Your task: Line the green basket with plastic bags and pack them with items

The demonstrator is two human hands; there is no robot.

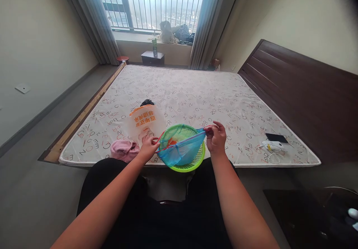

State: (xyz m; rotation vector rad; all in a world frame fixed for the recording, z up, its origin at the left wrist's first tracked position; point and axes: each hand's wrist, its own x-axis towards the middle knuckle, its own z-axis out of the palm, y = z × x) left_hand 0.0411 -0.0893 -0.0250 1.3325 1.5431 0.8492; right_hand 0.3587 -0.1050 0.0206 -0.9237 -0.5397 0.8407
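A thin blue plastic bag (190, 148) with a red drawstring edge is stretched over a bright green plastic basket (192, 167). My left hand (148, 148) pinches the bag's edge on the left side. On the right, my right hand (216, 137) grips the opposite end of that edge between thumb and fingers. Something orange shows through the bag inside the basket, but I cannot make out what it is. A pink towel (124, 150) lies beside my left hand. Just beyond it is a whitish plastic bag (147, 122) with orange printing.
The mattress (181, 88) spreads ahead, with a black bundle (147, 102) behind the printed bag. At right lie a black phone (276, 138) and a white device (272, 145) with a cable. A dark headboard (302, 81) borders the right; a nightstand (152, 56) stands near the window.
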